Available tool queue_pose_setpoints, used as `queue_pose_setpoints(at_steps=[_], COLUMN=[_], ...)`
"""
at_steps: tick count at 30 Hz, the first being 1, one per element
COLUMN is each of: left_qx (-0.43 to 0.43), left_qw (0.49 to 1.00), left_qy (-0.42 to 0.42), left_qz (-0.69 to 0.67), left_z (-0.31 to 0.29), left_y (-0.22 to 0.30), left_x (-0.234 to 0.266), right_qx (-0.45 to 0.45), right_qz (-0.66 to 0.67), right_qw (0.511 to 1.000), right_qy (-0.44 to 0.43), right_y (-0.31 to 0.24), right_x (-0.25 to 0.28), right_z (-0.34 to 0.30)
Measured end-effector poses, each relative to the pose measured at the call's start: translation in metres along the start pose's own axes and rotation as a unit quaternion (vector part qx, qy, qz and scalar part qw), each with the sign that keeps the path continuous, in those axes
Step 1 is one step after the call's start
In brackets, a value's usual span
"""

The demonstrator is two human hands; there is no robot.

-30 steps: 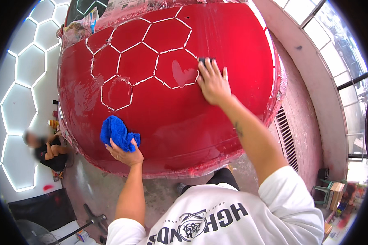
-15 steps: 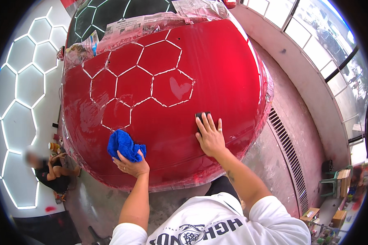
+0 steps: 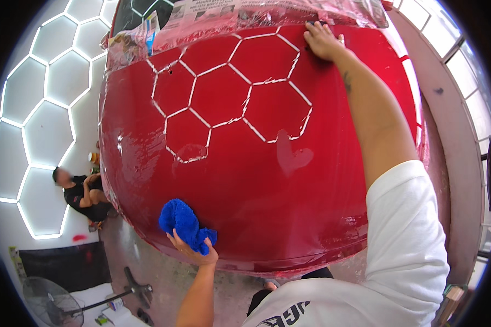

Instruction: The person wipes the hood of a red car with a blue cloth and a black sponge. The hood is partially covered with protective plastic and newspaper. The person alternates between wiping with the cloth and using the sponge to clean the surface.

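Observation:
A glossy red car hood [image 3: 245, 191] fills the middle of the view. My left hand [image 3: 193, 250] is closed on a bunched blue microfiber cloth [image 3: 183, 220] at the hood's near left edge. Stretched far forward, my right hand [image 3: 323, 42] presses down near the hood's far edge, close to the masking paper. A dark edge of the black pad [image 3: 311, 25] shows at its fingertips; the rest lies hidden under the hand. White hexagon reflections and a smeared wet patch [image 3: 294, 155] lie on the paint.
Newspaper and plastic masking [image 3: 213, 15] cover the windshield base. At the left, a person [image 3: 87, 191] crouches beside a wall of hexagonal lights [image 3: 24, 114]. A standing fan [image 3: 52, 302] is at the lower left. Windows [image 3: 469, 71] line the right wall.
My right hand has slid the black pad from the hood's near middle to its far edge. My body has leaned forward over the hood. The left hand still holds the cloth.

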State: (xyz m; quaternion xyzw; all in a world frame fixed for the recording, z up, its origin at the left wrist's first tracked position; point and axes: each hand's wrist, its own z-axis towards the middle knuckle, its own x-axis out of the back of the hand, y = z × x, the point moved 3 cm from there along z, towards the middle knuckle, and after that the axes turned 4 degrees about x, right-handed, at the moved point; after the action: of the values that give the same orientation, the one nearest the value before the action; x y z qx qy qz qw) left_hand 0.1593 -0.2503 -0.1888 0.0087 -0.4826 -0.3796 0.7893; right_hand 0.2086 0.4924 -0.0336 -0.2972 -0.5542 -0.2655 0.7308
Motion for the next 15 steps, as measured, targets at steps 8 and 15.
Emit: queue_pose_setpoints(at_steps=[8, 15], left_qx=[0.033, 0.092], left_qw=[0.999, 0.995], left_qy=[-0.005, 0.023], left_qz=[-0.009, 0.031], left_z=[-0.001, 0.002], left_y=[0.009, 0.011], left_x=[-0.007, -0.006], right_qx=[0.03, 0.018], right_qz=[0.003, 0.043], right_qw=[0.998, 0.999], right_qy=[0.057, 0.001], right_y=[-0.041, -0.16], right_x=[-0.014, -0.007], right_z=[-0.162, -0.515])
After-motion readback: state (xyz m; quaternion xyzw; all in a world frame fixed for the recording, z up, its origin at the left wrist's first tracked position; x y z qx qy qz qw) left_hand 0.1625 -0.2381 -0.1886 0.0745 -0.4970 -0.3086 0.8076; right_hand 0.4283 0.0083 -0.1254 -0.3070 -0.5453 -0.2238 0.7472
